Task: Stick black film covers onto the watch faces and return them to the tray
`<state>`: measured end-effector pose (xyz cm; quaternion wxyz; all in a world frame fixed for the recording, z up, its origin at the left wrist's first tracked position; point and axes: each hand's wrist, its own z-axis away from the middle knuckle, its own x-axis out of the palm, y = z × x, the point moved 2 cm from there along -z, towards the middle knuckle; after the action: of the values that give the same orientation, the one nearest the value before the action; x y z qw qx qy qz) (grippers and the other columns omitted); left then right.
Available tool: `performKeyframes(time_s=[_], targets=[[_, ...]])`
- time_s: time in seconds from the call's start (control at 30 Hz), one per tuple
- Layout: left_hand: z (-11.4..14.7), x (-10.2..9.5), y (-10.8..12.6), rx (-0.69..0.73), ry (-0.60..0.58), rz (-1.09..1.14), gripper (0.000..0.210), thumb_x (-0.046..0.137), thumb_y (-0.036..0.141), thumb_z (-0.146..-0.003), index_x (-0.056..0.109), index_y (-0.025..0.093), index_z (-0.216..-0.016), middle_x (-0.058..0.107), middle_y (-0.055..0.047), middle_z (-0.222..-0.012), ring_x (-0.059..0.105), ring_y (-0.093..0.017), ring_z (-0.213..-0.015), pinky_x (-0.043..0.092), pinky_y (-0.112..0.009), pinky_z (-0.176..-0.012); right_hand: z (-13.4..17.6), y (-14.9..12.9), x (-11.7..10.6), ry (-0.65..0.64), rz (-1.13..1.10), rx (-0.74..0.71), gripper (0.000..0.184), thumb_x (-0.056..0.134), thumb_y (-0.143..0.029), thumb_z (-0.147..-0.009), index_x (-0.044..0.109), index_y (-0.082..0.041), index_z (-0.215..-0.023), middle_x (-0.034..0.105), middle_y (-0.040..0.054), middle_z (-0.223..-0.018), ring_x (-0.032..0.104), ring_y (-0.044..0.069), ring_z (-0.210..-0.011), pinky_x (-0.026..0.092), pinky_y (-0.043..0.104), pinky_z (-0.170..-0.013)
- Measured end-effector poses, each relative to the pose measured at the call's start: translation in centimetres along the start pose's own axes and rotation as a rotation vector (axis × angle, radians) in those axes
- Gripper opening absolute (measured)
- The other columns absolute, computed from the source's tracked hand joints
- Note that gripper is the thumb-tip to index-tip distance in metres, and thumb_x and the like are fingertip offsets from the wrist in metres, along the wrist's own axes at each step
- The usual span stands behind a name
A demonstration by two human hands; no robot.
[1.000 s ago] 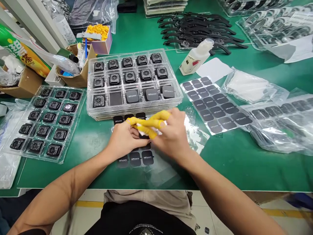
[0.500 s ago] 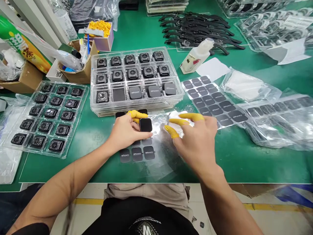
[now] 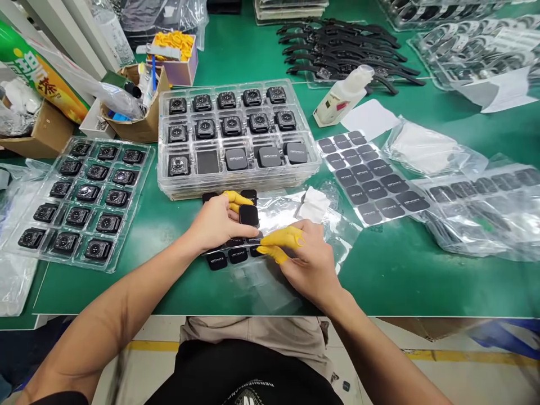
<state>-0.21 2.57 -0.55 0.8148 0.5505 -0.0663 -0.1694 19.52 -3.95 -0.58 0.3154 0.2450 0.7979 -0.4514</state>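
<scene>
My left hand [image 3: 217, 222], with yellow finger cots, is closed around a black square watch case [image 3: 248, 216], its dark glossy face turned up. Under that hand lies a sheet of black printed film stickers [image 3: 238, 256], partly covered by my fingers. My right hand [image 3: 301, 253], also in yellow finger cots, pinches the right side of this sheet at its lower rows. Which layer its fingertips grip is too small to tell. Beyond my right hand a crumpled white wipe [image 3: 314, 203] rests on clear plastic film [image 3: 278, 207].
Behind my hands stands a stack of clear trays [image 3: 240, 179] with watch cases; another filled tray [image 3: 86, 194] lies left. Right of them are a second sticker sheet [image 3: 373, 183], a white squeeze bottle [image 3: 341, 98] and plastic bags [image 3: 434, 149]. Black straps [image 3: 337, 48] lie at the back.
My right hand has left the white wipe and moved left and toward me, onto the sticker sheet. The sheet's near rows have shifted and tilted up. My left hand still holds the watch case.
</scene>
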Motion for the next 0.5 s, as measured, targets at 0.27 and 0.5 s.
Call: performKeyframes(time_s=[0.27,0.5], targets=[[0.2,-0.1,-0.4,0.063,0.032,-0.135,0.061,0.096,0.028,-0.062,0.071,0.016,-0.117,0.073,0.000,-0.076,0.070,-0.016,-0.070,0.052,-0.026,-0.063,-1.5,-0.4,-4.4,-0.014,-0.761,0.235,0.021,0.078,-0.043,-0.092,0.070,-0.033,-0.074,0.069,0.0010,-0.075,0.067,0.025,-0.080,0.057,0.045,-0.073],[1.5,1.1,0.5,0.185,0.077,-0.275,0.052,0.095,0.033,-0.068,0.074,0.020,-0.114,0.081,0.001,-0.079,0.078,-0.021,-0.074,0.057,-0.029,-0.067,-6.5,2.1,-1.4,-0.174,-0.858,0.764,0.049,0.104,-0.047,-0.051,0.077,-0.021,-0.082,0.076,0.0050,-0.087,0.071,0.021,-0.082,0.062,0.036,-0.075]])
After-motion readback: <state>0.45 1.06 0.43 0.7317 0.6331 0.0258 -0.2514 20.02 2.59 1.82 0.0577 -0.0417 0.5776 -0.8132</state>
